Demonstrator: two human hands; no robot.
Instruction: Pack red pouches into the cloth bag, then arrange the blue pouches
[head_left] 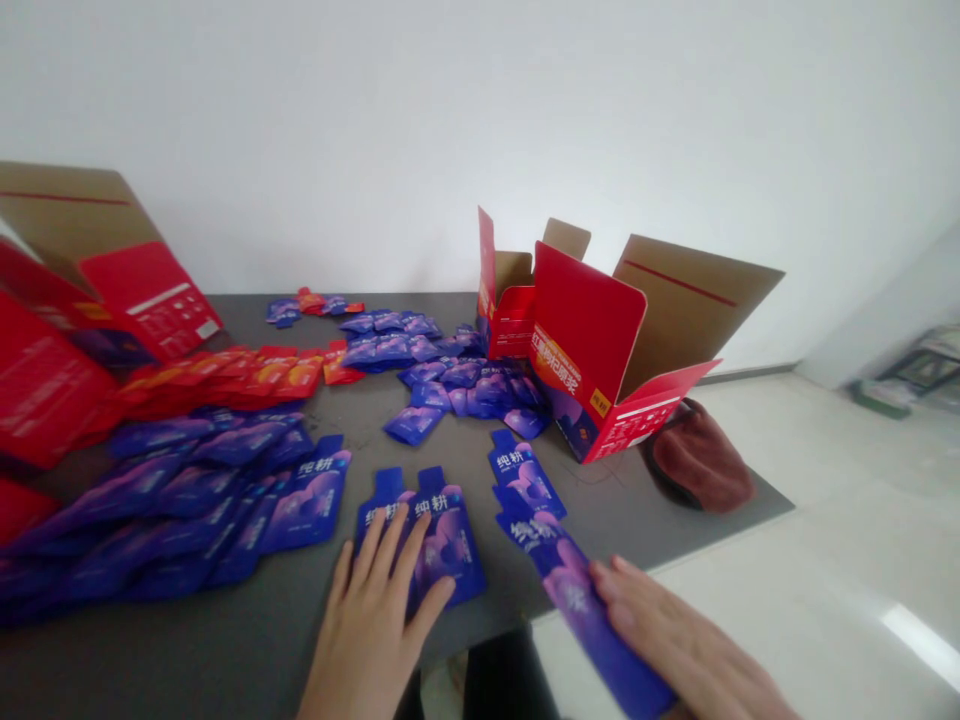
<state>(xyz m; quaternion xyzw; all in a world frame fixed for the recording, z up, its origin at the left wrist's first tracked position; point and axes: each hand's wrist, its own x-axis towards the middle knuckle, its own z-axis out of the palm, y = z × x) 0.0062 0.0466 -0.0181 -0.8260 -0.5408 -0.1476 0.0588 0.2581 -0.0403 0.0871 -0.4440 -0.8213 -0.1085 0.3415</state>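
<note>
My left hand [375,610] lies with fingers spread over two blue-purple pouches [448,540] placed side by side on the grey table. At the lower right my right hand [667,635] is closed on another blue-purple pouch [574,605], which is tilted past the table's front edge. Its thumb side is hidden beneath the pouch. Just beyond that pouch, one more blue-purple pouch [529,475] rests on the table. Left of my left hand, a pile of overlapping blue pouches [195,490] spreads out, with a pouch [307,500] at its right end.
An open red carton [585,345] stands back right, beside a smaller red box [511,320]. More blue pouches [480,385] are heaped before them. Red-orange pouches [247,375] and another open carton [150,300] are at left. A dark red cloth item [701,460] lies near the right table corner.
</note>
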